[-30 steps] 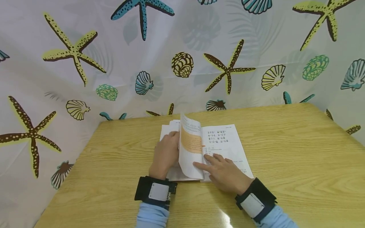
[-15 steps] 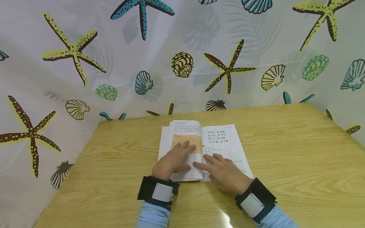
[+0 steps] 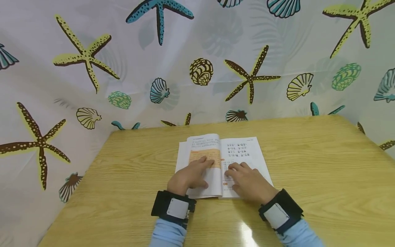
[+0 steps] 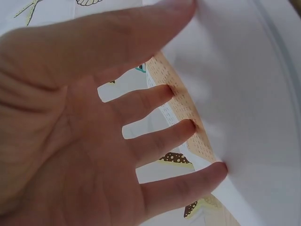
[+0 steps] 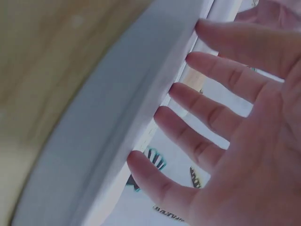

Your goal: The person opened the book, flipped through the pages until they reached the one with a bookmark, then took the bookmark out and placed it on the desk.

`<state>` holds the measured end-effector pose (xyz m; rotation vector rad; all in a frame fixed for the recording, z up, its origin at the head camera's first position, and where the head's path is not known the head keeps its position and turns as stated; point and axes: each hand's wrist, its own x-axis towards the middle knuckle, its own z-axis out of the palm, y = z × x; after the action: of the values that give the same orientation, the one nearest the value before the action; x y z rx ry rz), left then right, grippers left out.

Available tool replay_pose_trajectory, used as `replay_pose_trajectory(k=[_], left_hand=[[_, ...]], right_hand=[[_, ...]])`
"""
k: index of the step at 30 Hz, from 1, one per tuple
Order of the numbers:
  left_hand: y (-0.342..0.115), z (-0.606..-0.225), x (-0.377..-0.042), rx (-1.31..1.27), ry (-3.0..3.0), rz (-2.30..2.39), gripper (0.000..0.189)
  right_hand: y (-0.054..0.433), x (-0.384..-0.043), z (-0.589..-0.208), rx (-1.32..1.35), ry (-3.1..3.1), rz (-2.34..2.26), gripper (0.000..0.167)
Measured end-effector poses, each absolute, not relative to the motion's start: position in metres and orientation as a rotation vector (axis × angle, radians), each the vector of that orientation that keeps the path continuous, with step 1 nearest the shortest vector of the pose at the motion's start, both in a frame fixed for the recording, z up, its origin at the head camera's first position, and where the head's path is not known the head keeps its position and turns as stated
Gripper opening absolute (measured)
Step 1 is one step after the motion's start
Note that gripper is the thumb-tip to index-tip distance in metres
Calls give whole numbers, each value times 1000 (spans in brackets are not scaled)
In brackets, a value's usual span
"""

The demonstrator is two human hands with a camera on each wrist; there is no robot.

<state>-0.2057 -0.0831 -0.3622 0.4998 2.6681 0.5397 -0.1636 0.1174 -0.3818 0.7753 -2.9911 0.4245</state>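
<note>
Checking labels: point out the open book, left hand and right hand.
Open book (image 3: 215, 176), head view: left page, near the spine.
Left hand (image 3: 189, 175), head view: back of the hand.
Right hand (image 3: 250, 183), head view: back of the hand.

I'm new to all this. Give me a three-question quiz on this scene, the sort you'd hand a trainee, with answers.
1. Fill in: the open book lies on a wood-grain ____.
2. In the head view, which fingers lie over the orange panel? (a) left (b) right (c) both
3. True or false: a black strap is worn on each wrist.

Key:
1. Table.
2. (a), the left fingers.
3. True.
</note>
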Motion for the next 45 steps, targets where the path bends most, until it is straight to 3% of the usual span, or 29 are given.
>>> replay_pose_trajectory(k=[5, 16, 26, 30, 35, 45], left_hand=[[-81, -362, -206, 495, 2665, 552, 81], [-79, -361, -206, 473, 2668, 584, 81], [-79, -360, -205, 472, 2675, 591, 81], [-80, -360, -204, 473, 2672, 588, 81], [-80, -360, -204, 462, 2668, 588, 81], [-81, -361, -203, 459, 2658, 604, 81]], right_hand=[[132, -172, -381, 649, -3007, 398, 29], [182, -183, -375, 425, -3111, 558, 31], [187, -183, -374, 391, -3132, 659, 33], [187, -184, -376, 365, -3142, 658, 40], [193, -187, -380, 251, -3203, 661, 63], [201, -189, -380, 288, -3259, 701, 60]])
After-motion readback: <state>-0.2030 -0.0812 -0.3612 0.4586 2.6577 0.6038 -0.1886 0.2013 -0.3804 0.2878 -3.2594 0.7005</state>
